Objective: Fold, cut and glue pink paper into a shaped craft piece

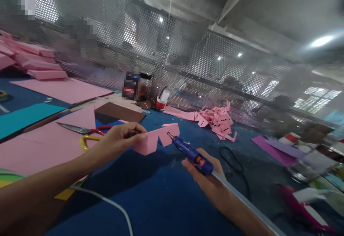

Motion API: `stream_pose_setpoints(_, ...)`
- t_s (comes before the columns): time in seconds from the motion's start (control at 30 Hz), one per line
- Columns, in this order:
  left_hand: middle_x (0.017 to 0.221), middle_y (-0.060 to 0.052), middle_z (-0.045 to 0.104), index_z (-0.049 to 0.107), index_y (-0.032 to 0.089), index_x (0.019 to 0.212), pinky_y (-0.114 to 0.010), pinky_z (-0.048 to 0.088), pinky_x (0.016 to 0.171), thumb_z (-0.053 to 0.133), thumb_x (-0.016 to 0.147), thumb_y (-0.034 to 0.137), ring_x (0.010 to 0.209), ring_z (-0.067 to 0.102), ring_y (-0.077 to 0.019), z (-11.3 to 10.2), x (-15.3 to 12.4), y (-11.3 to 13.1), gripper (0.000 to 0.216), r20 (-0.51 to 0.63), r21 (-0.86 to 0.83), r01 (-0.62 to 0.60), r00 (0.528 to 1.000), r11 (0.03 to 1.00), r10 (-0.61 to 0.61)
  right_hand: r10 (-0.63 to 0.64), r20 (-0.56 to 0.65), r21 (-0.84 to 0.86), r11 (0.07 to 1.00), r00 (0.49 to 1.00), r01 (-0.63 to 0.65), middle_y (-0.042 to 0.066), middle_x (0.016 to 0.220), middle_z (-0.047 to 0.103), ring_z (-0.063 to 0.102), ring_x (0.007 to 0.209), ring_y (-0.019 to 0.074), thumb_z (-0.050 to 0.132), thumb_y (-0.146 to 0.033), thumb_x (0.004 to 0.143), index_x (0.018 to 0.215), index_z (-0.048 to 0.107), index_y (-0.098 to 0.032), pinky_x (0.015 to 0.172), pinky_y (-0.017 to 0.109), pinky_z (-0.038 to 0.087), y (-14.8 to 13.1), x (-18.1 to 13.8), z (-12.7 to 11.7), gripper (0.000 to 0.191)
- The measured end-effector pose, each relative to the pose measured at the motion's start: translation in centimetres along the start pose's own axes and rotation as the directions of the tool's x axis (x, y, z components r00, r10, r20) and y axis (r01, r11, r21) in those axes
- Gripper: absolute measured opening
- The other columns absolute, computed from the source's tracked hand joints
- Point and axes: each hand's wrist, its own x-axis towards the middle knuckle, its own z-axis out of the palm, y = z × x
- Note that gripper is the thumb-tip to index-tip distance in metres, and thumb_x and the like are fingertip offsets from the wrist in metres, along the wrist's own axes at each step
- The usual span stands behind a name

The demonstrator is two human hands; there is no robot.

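Observation:
My left hand (122,139) pinches a pink cut-out paper piece (157,139) with zigzag flaps, holding it above the blue table (150,196). In my right hand (206,175) is a blue hot glue gun (192,155), fingers wrapped round its body. The gun's metal nozzle touches the paper piece near its right flap. A glue stick runs back from the gun along my right forearm.
Red and yellow-handled scissors (84,133) lie on large pink sheets (40,143) at the left. A heap of pink cut pieces (217,119) sits further back, with a red-and-white cup (162,102) and jars by the perforated metal screen. A white cable (113,205) and a black cable (233,160) cross the table.

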Motion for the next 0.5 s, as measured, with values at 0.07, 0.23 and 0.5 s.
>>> stream_pose_setpoints(0.07, 0.081, 0.0, 0.067, 0.068, 0.02, 0.094, -0.023, 0.046, 0.065, 0.066, 0.089, 0.048, 0.075, 0.063, -0.0142, -0.01, 0.1, -0.18, 0.028, 0.004, 0.002, 0.003, 1.0, 1.0, -0.003, -0.013, -0.044, -0.031, 0.999, 0.999, 0.012, -0.005, 0.061, 0.045, 0.039, 0.051, 0.0089, 0.066, -0.049, 0.088, 0.084, 0.059, -0.019, 0.045, 0.021, 0.031, -0.08, 0.26, 0.18, 0.031)
stream_pose_setpoints(0.23, 0.08, 0.0, 0.066, 0.068, 0.019, 0.092, -0.022, 0.045, 0.063, 0.066, 0.089, 0.048, 0.074, 0.061, -0.0139, 0.23, 0.2, 0.17, 0.029, 0.006, 0.001, 0.011, 1.0, 1.0, -0.011, -0.015, -0.027, -0.018, 1.0, 1.0, 0.014, -0.005, 0.061, 0.045, 0.038, 0.052, 0.0089, 0.064, -0.048, 0.089, 0.084, 0.059, -0.019, 0.045, 0.021, 0.03, 0.07, 0.46, 0.39, 0.03)
stream_pose_setpoints(0.5, 0.08, -0.001, 0.066, 0.069, 0.019, 0.091, -0.024, 0.045, 0.063, 0.067, 0.088, 0.049, 0.074, 0.061, -0.015, 0.35, -0.22, 0.42, 0.031, 0.011, 0.003, 0.022, 1.0, 1.0, -0.022, -0.026, -0.063, -0.066, 0.998, 0.998, 0.022, -0.005, 0.062, 0.047, 0.039, 0.054, 0.0096, 0.064, -0.045, 0.088, 0.083, 0.06, -0.019, 0.046, 0.021, 0.03, -0.02, 0.55, 0.61, 0.027)
